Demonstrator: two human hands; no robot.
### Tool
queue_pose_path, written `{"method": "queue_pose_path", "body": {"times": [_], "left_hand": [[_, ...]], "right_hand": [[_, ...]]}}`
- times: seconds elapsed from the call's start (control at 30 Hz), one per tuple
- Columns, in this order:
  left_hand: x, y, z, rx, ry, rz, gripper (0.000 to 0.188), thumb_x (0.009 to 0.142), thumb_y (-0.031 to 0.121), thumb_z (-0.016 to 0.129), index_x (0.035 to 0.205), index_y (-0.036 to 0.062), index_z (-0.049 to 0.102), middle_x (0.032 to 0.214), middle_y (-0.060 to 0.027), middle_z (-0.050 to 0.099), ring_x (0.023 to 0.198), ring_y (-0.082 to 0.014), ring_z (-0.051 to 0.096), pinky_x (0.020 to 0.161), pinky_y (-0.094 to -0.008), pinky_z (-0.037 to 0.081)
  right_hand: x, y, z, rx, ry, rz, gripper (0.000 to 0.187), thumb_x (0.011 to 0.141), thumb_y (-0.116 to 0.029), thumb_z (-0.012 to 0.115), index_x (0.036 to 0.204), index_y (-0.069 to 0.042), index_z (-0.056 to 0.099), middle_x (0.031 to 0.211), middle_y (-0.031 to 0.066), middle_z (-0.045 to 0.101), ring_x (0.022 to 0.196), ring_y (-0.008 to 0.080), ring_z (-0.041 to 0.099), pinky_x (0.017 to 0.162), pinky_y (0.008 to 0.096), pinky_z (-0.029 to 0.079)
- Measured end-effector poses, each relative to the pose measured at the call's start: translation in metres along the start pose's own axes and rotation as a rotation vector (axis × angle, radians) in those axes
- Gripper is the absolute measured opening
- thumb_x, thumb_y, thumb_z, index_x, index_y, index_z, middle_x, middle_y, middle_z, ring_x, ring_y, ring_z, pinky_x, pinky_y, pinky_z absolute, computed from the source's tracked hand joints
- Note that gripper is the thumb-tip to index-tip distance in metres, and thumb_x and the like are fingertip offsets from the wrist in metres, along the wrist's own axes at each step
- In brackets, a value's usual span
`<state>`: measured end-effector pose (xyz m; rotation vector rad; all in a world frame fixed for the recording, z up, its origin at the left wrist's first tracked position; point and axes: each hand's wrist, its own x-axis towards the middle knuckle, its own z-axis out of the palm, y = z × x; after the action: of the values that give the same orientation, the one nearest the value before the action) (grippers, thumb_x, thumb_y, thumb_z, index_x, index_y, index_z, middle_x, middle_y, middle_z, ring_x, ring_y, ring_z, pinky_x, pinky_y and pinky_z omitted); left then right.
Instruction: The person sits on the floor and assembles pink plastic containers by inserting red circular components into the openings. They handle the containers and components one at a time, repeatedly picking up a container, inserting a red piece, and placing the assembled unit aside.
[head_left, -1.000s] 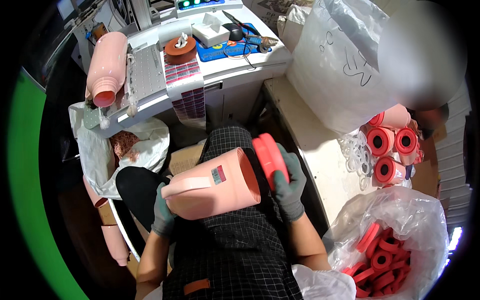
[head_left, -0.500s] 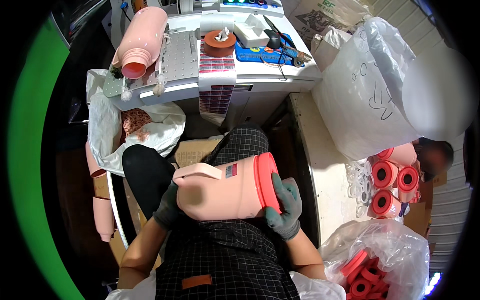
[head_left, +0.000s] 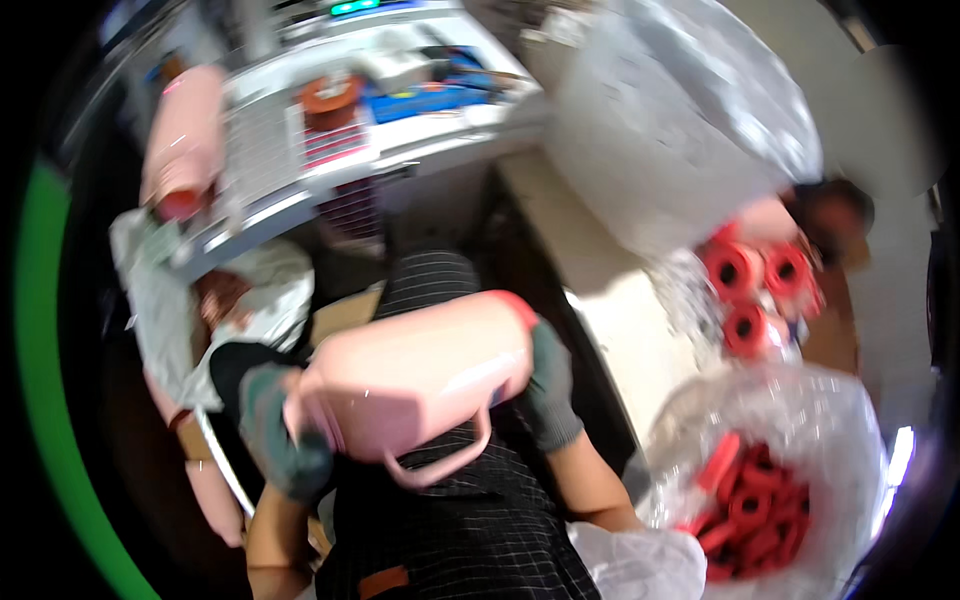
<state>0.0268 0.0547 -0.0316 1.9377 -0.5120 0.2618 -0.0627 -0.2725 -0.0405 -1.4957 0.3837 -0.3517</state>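
Note:
A pink handled bottle (head_left: 420,355) lies across my lap, blurred by motion. Its loop handle (head_left: 440,468) hangs toward me on the near side. Gloved in grey-green, my left hand (head_left: 285,430) is closed round the bottle's narrower left end. My right hand (head_left: 550,385) grips the opposite end, beside a red cap or sleeve (head_left: 515,305) that is partly out of sight. The palm side of both hands is hidden.
Ahead, another pink bottle (head_left: 185,135) lies on a white bench beside an orange tape roll (head_left: 332,102). At right are a large white sack (head_left: 660,130), red-ended pink bottles (head_left: 735,270) and a clear bag (head_left: 850,440) of red rings. Another person's head shows at far right.
The bottle has rolled, bringing its handle from the far side to the near side. My left hand has moved outward round its end. The whole view has shifted and blurred.

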Motion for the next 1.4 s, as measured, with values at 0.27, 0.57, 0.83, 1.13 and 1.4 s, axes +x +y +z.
{"method": "queue_pose_path", "body": {"times": [0.27, 0.57, 0.83, 1.13, 1.4], "left_hand": [[0.02, 0.048, 0.048, -0.404, -0.07, -0.061, 0.067, 0.096, 0.041, 0.067, 0.143, -0.0022, 0.048, 0.127, -0.0164, 0.055, 0.095, -0.0225, 0.062, 0.078, -0.0344, 0.053], [0.005, -0.005, -0.019, 0.261, 0.08, 0.266, 0.081, 0.079, 0.006, 0.084, 0.148, 0.0022, 0.043, 0.127, -0.0191, 0.054, 0.102, -0.0362, 0.058, 0.094, -0.048, 0.048], [-0.083, -0.13, -0.175, 0.87, 0.421, -0.726, 0.055, 0.086, 0.021, 0.079, 0.13, -0.0026, 0.055, 0.119, -0.0217, 0.06, 0.108, -0.0364, 0.06, 0.096, -0.0453, 0.048], [-0.056, -0.293, -0.204, 0.859, 0.144, -0.691, 0.04, 0.092, 0.022, 0.073, 0.121, -0.0033, 0.06, 0.109, -0.0158, 0.063, 0.098, -0.0304, 0.061, 0.088, -0.0426, 0.049], [-0.06, -0.272, -0.239, 0.843, 0.116, -0.641, 0.031, 0.097, 0.022, 0.068, 0.113, -0.004, 0.064, 0.1, -0.0106, 0.065, 0.089, -0.0251, 0.062, 0.08, -0.0401, 0.05]], "right_hand": [[0.033, 0.016, -0.109, -0.051, 0.395, -0.154, 0.046, 0.102, -0.017, 0.063, 0.144, -0.001, 0.053, 0.128, 0.0134, 0.066, 0.117, 0.0231, 0.062, 0.1, 0.0349, 0.05], [0.076, -0.009, -0.377, -1.097, 0.66, -0.116, 0.038, 0.103, -0.02, 0.062, 0.137, -0.002, 0.057, 0.115, 0.0101, 0.066, 0.103, 0.0193, 0.062, 0.088, 0.0317, 0.051], [0.083, -0.009, -0.376, -0.95, 0.599, -0.07, 0.033, 0.104, -0.021, 0.06, 0.131, -0.002, 0.06, 0.104, 0.0072, 0.066, 0.091, 0.0159, 0.062, 0.077, 0.0288, 0.052], [0.07, 0.004, -0.078, 0.278, 0.312, 0.225, 0.028, 0.105, -0.024, 0.058, 0.124, -0.003, 0.064, 0.091, 0.004, 0.067, 0.077, 0.0121, 0.062, 0.066, 0.0256, 0.053], [0.0, -0.036, 0.048, -0.216, -0.2, 0.052, 0.032, 0.106, -0.025, 0.062, 0.133, -0.008, 0.066, 0.096, -0.0037, 0.067, 0.07, 0.0013, 0.053, 0.061, 0.0202, 0.046]]}}
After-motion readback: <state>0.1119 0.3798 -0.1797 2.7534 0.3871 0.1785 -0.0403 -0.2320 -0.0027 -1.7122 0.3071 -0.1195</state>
